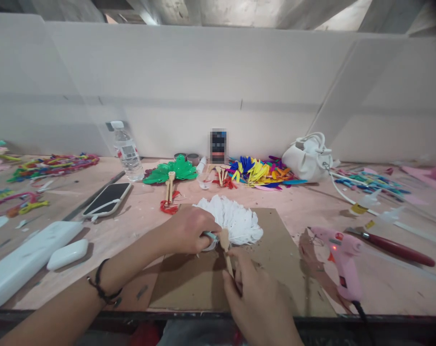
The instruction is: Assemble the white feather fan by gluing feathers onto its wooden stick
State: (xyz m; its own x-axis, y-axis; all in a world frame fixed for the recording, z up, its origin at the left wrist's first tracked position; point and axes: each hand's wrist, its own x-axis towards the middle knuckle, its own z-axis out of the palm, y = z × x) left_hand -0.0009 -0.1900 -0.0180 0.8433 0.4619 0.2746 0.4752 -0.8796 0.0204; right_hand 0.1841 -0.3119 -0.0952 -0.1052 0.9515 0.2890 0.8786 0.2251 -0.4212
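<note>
A white feather fan [232, 218] with a pale wooden handle lies over a brown cardboard sheet [275, 274]. My right hand [257, 293] is closed round the lower part of that handle, close to me. Against the fan's base, on its left side, my left hand [194, 228] is closed in a pinch. A small pale blue-grey piece pokes out by its fingers, too little of it visible to name. The lower left of the feathers is partly hidden behind the left hand.
On the right lie a pink glue gun [342, 259] with a lit red light and a red-handled tool [398, 247]. Coloured feathers [257, 170], a green leaf-shaped fan [172, 170] and a white bag [307, 156] sit behind. Leftward are a bottle [127, 154] and a phone [107, 199].
</note>
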